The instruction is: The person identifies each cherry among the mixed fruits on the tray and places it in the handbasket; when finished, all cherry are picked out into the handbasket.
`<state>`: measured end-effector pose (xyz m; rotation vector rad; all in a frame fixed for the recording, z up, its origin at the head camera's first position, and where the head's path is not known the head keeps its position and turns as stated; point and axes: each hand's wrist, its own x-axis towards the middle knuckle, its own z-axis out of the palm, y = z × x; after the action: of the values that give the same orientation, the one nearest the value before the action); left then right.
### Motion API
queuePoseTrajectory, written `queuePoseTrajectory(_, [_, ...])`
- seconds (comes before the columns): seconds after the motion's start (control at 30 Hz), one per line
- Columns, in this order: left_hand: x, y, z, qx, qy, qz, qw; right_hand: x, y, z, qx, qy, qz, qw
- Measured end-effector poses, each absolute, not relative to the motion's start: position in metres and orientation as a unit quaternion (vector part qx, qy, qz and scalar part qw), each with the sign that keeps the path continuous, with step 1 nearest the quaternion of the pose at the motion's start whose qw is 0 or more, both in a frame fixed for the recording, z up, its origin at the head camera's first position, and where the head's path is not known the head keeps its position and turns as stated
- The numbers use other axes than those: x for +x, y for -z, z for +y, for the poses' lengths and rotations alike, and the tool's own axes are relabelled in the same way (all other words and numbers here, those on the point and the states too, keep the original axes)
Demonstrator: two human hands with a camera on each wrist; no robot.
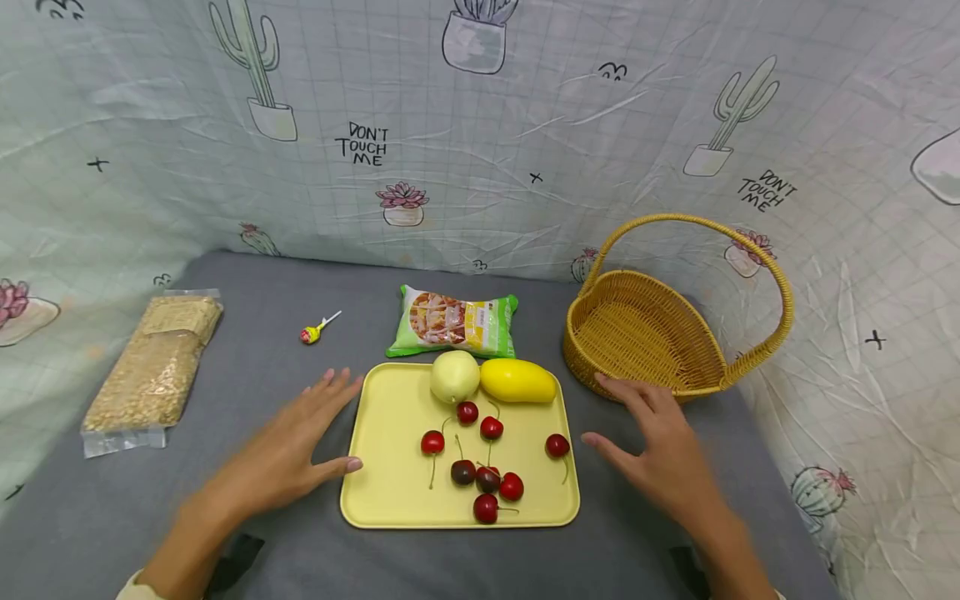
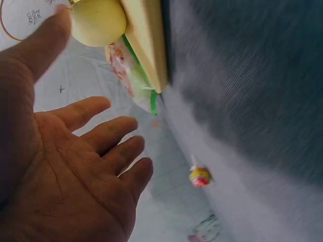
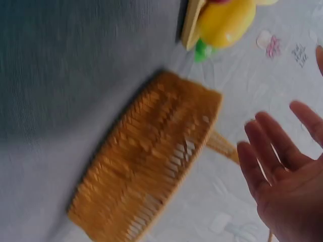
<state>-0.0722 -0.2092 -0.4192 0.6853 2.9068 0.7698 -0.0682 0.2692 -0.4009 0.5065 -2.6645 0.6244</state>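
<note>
A yellow tray [image 1: 390, 500] lies between the two hands in the head view. On it are several dark red cherries [image 1: 485, 508] with stems, a pale green round fruit [image 1: 454, 377] and a yellow mango-like fruit [image 1: 517, 381]. My left hand [image 1: 300, 442] hovers by the tray's left edge, fingers extended and thumb spread, holding nothing. To the right of the tray is my right hand [image 1: 660, 450], its fingers loosely extended and its grasp empty, in front of the wicker basket [image 1: 641, 333]. The left wrist view shows the left palm [image 2: 75, 176] bare.
Behind the tray lies a green-and-white food packet [image 1: 457, 322]. A wrapped lollipop [image 1: 311, 334] rests on the grey cloth to its left. Farther left is a clear bag of pale grains or beans [image 1: 153, 362]. The basket's tall handle [image 1: 783, 292] arches at the right. A printed curtain [image 1: 480, 125] hangs behind.
</note>
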Motion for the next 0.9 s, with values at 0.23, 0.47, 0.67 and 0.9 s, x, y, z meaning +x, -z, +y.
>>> queuePoseTrajectory(0.23, [-0.064, 0.434, -0.210, 0.208, -0.279, 0.936, 0.056, -0.069, 0.419, 0.255, 0.207, -0.215, -0.947, 0.119])
queuePoseTrajectory(0.47, [-0.056, 0.443, -0.207, 0.197, -0.291, 0.935, 0.052, -0.073, 0.429, 0.247, 0.180, -0.206, -0.961, 0.039])
queuePoseTrajectory(0.67, [-0.052, 0.446, -0.204, 0.176, -0.299, 0.936, 0.066, -0.077, 0.434, 0.242, 0.180, -0.191, -0.965, 0.022])
queuePoseTrajectory(0.9, [-0.049, 0.447, -0.202, 0.157, -0.301, 0.937, 0.081, -0.081, 0.435, 0.236, 0.185, -0.167, -0.968, 0.023])
